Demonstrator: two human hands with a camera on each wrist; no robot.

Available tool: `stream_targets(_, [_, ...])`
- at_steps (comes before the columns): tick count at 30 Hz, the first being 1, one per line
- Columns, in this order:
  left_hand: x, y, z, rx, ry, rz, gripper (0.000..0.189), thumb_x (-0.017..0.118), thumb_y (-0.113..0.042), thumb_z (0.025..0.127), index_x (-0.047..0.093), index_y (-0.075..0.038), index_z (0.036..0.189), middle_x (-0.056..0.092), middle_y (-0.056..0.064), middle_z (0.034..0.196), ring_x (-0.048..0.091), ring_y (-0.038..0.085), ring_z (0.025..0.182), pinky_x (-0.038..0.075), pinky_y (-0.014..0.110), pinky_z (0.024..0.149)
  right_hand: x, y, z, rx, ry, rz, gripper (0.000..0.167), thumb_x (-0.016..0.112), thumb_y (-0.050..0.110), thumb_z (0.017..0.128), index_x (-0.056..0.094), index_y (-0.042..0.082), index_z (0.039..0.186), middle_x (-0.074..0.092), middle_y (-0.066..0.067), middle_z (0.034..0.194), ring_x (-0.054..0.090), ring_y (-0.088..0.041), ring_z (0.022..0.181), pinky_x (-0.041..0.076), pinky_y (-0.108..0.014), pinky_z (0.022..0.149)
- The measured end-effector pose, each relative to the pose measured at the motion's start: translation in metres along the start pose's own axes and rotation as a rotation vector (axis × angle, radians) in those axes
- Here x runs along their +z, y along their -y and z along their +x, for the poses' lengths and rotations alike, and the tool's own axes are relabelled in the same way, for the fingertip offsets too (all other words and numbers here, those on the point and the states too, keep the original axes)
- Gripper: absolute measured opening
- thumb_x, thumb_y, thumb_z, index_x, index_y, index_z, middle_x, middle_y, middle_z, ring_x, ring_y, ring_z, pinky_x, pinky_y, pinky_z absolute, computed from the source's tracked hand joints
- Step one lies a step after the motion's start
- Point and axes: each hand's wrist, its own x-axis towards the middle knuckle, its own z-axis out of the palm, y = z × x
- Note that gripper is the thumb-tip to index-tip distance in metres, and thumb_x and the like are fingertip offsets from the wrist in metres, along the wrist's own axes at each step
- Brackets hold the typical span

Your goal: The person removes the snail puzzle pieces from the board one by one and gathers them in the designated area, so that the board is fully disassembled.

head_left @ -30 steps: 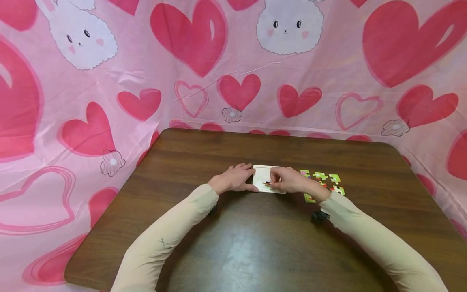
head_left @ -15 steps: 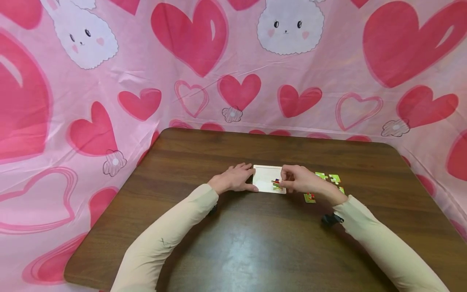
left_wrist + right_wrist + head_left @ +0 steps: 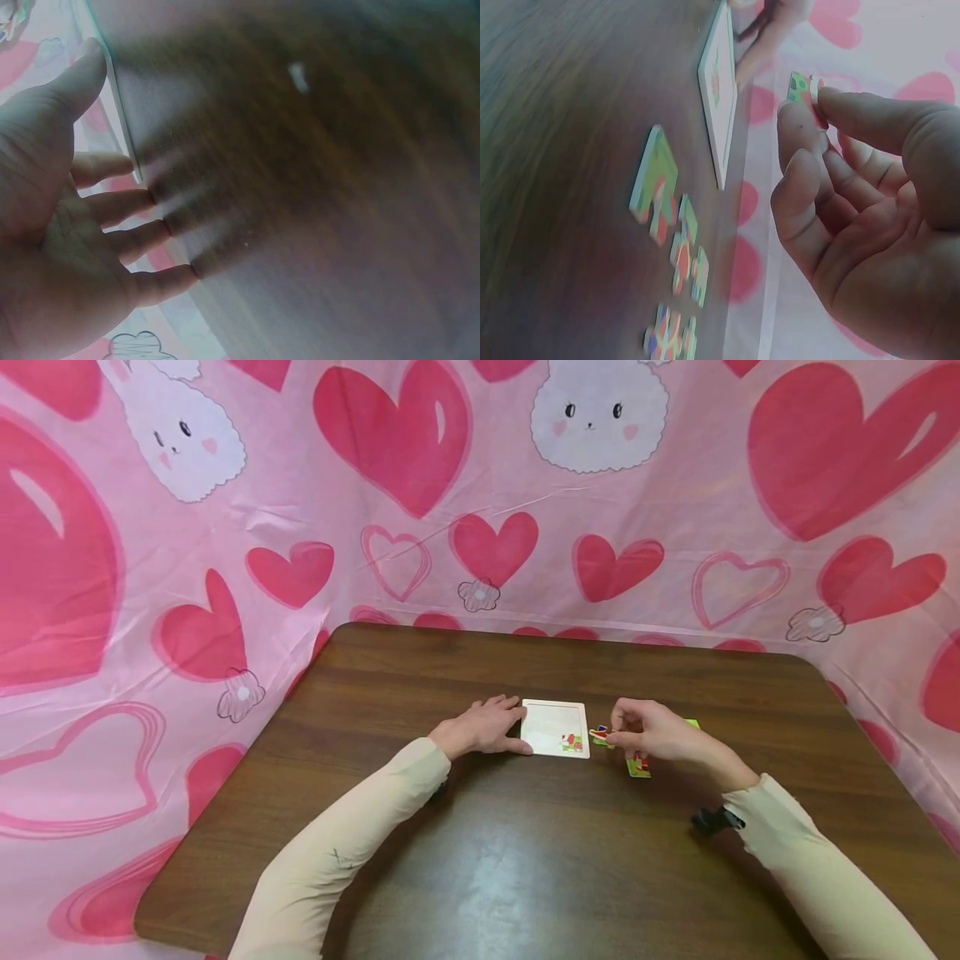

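A white puzzle tray (image 3: 542, 725) lies on the brown table, with one printed puzzle piece (image 3: 572, 742) in its near right corner. My left hand (image 3: 483, 727) rests at the tray's left edge, fingers spread and thumb on the near corner. In the left wrist view, the fingertips of the left hand (image 3: 52, 202) come down beside the tray's edge. My right hand (image 3: 656, 731) is right of the tray and pinches a colourful puzzle piece (image 3: 601, 736) between thumb and fingers. The right wrist view shows this held piece (image 3: 798, 87) above the table, its green side in sight.
Several loose puzzle pieces lie right of the tray, partly hidden by the right hand; a near piece (image 3: 639, 766) and a far one (image 3: 693, 723) show. In the right wrist view more pieces (image 3: 681, 259) lie in a group. A pink heart-print cloth (image 3: 495, 468) hangs behind the table.
My right hand has moved right, from over the tray to beyond its right edge, with the puzzle piece still pinched. The piece in the tray's corner is now uncovered. The left hand has stayed in place.
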Motion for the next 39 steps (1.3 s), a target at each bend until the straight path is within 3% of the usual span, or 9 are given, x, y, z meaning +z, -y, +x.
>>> stream_targets(19, [-0.002,0.001,0.0,-0.009,0.0,0.001,0.085,0.059,-0.065,0.087,0.035,-0.017,0.153,0.023,0.008,0.164,0.018,0.03,0.152,0.02,0.058,0.12,-0.035,-0.037,-0.04,0.065,0.029,0.026,0.023,0.069,0.017,0.092,0.053,0.001,0.092,0.063,-0.011,0.072,0.064,-0.023,0.056,0.051,-0.035,0.05])
stream_targets(32, [0.0,0.001,0.0,-0.002,0.001,0.004,0.085,0.059,-0.065,0.087,0.035,-0.018,0.153,0.023,0.007,0.164,0.018,0.03,0.152,0.02,0.058,0.12,-0.038,-0.059,-0.062,0.09,0.11,0.032,0.021,0.067,0.015,0.093,0.053,-0.001,0.092,0.063,-0.012,0.072,0.062,-0.019,0.055,0.052,-0.034,0.05])
stream_targets(39, [0.0,-0.001,0.002,0.003,-0.001,0.011,0.085,0.059,-0.065,0.087,0.035,-0.018,0.153,0.022,0.007,0.164,0.018,0.03,0.152,0.02,0.057,0.12,-0.038,-0.063,-0.068,0.102,0.11,0.039,0.021,0.067,0.016,0.093,0.054,-0.001,0.093,0.061,-0.009,0.071,0.06,-0.016,0.055,0.052,-0.033,0.05])
